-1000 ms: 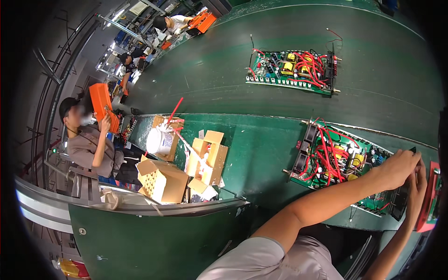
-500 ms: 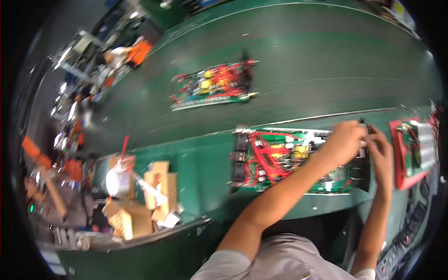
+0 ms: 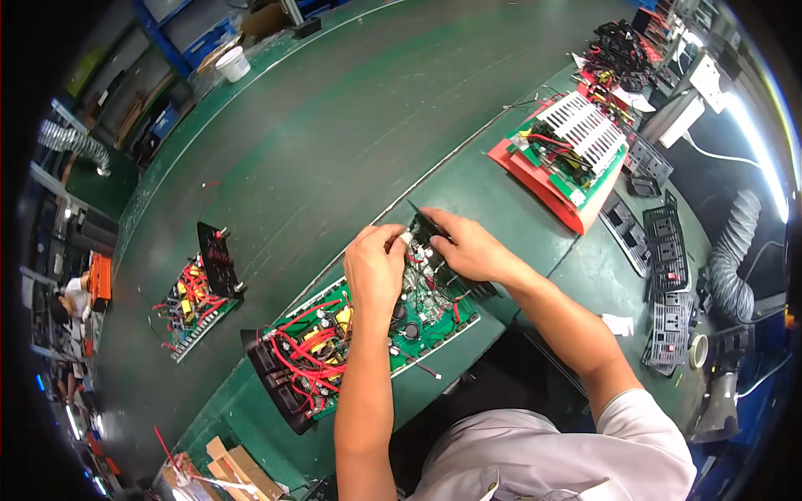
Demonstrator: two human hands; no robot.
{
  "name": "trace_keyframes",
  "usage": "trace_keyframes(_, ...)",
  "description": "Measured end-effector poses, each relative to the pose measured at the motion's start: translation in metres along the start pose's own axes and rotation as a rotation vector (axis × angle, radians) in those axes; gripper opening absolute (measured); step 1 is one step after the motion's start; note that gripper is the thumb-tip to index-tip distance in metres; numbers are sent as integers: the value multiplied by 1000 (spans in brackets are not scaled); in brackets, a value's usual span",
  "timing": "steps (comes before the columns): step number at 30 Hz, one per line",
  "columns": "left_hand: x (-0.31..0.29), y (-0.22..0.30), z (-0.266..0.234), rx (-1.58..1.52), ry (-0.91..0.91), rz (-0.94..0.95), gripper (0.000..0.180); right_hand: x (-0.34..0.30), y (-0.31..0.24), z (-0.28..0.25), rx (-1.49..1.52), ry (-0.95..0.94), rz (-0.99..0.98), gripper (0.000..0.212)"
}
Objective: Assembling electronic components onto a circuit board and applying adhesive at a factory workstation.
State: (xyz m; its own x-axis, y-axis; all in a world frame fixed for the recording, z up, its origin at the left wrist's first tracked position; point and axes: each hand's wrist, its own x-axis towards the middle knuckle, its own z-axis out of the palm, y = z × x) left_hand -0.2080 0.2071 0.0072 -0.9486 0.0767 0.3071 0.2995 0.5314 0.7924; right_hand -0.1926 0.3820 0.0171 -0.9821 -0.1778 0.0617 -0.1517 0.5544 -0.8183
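Observation:
A long green circuit board (image 3: 424, 355) lies slantwise on the bench in front of me, with red wires, yellow transformers and black round parts on it. At its far right end stands a black end panel (image 3: 480, 288), tilted up. My right hand (image 3: 469, 249) grips that panel, thumb on the inner side and fingers behind. My left hand (image 3: 374, 260) pinches a small white piece, apparently a connector (image 3: 407, 238), beside the panel's inner face. A second black panel (image 3: 271, 380) sits at the board's near left end.
Another wired board with a black panel (image 3: 219, 259) rests on the dark belt (image 3: 334, 142) to the left. Right of my hands, a board with a slotted metal cover (image 3: 585, 125) lies on a red tray (image 3: 535, 196). Several black socket panels (image 3: 666, 250) and a tape roll (image 3: 698, 351) lie farther right.
The view has swung to the right, bringing more of the right-hand bench into sight. Both hands stay at the board's right end; my right hand now spreads along the black panel.

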Motion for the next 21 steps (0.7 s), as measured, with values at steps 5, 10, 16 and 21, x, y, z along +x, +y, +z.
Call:
trace_keyframes(5,1,-8,7,18,-32,-61,18,1,-4,4,-19,2,-61,50)
trace_keyframes(10,5,-8,6,-7,-50,-94,21,3,-5,7,-6,0,-93,51)
trace_keyframes(16,7,-6,7,36,-13,-34,19,6,-3,9,3,-2,-113,51)
trace_keyframes(21,8,-8,6,24,-15,-30,19,7,-4,8,27,-12,-106,51)
